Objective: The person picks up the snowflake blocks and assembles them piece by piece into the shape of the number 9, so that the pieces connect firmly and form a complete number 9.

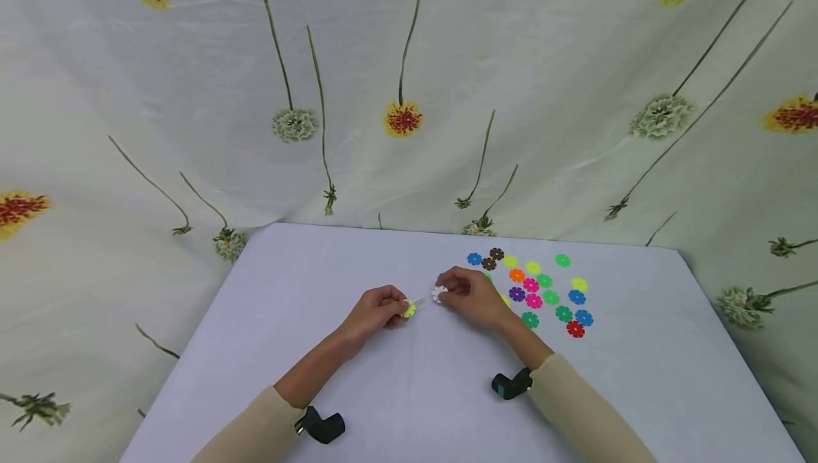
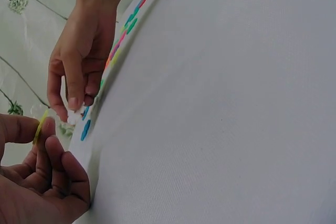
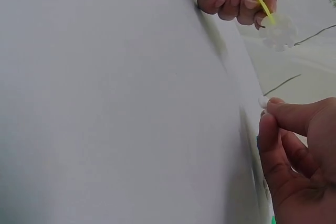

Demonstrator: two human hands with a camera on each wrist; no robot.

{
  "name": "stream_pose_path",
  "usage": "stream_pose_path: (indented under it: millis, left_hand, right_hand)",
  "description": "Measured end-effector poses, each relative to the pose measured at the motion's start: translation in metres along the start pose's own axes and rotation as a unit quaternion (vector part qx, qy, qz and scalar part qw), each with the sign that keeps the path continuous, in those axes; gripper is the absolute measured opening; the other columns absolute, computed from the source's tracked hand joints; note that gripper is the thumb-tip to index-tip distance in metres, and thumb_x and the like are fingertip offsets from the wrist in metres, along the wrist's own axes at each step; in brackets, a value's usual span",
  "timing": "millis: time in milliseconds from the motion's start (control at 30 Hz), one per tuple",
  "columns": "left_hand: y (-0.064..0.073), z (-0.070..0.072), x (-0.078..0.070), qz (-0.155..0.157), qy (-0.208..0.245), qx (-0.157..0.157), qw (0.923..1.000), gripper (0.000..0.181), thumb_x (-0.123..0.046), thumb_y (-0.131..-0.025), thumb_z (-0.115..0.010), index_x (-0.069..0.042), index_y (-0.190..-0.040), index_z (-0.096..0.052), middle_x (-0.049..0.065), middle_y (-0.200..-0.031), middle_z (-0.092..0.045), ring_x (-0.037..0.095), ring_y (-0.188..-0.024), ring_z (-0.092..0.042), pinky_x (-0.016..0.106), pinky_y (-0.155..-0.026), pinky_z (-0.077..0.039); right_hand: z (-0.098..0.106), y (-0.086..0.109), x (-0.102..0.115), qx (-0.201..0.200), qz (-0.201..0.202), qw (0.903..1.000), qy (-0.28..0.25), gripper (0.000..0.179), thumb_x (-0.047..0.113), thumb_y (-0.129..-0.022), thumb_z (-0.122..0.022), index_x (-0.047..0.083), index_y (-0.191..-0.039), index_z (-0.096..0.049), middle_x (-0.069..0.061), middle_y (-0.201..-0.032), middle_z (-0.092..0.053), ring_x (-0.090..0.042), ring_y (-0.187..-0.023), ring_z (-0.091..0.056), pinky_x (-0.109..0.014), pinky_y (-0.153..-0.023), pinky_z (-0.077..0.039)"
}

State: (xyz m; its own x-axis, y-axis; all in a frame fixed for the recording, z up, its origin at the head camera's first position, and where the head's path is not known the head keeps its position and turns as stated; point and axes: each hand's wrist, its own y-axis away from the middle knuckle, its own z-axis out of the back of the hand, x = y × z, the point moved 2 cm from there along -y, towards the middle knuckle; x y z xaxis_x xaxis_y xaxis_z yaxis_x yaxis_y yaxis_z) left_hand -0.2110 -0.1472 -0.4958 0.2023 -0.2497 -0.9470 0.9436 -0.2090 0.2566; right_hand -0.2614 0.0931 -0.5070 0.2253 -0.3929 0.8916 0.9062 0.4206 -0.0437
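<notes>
Between thumb and fingers, my left hand (image 1: pixel 378 308) pinches a yellow notched plastic disc (image 1: pixel 410 309). A white notched disc (image 3: pixel 281 32) joins onto its edge, standing at an angle to it in the right wrist view. My right hand (image 1: pixel 474 297) faces it from the right and pinches another white notched disc (image 1: pixel 438 294) between thumb and fingertips. A small gap separates the two hands' pieces in the head view. Both hands are over the white table (image 1: pixel 409 406), and the fingers partly cover the discs.
Several loose notched discs lie spread on the table behind and right of my right hand, among them a red disc (image 1: pixel 576 329), an orange disc (image 1: pixel 517 275) and a purple disc (image 1: pixel 517 294). A flowered cloth (image 1: pixel 549 58) hangs behind the table's far edge.
</notes>
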Motion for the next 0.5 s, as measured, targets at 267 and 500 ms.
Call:
stream_pose_path:
  millis: [267,500]
  left_hand:
    - [-0.0004,-0.0023,0.0009,0.004,0.001,-0.009,1.0000,0.018,-0.016,-0.103,-0.065,0.000,-0.111,-0.066,0.001,-0.088,-0.072,0.013,-0.082,-0.063,0.025,-0.077,-0.053]
    - [-0.0013,-0.0042,-0.0010,0.006,-0.001,-0.007,1.0000,0.020,-0.016,-0.103,-0.065,0.000,-0.113,-0.067,0.002,-0.089,-0.073,0.013,-0.083,-0.063,0.026,-0.078,-0.053]
  right_hand:
    - [0.0015,0.0056,-0.0010,0.010,-0.018,0.9970,-0.075,0.024,0.015,-0.101,-0.076,0.008,-0.123,-0.075,-0.015,-0.113,-0.079,-0.023,-0.091,-0.076,-0.020,-0.083,-0.060]
    - [0.0007,0.0099,0.0033,0.019,-0.021,0.9923,-0.121,0.025,0.014,-0.102,-0.074,0.004,-0.125,-0.073,-0.019,-0.114,-0.078,-0.031,-0.092,-0.077,-0.024,-0.083,-0.062]
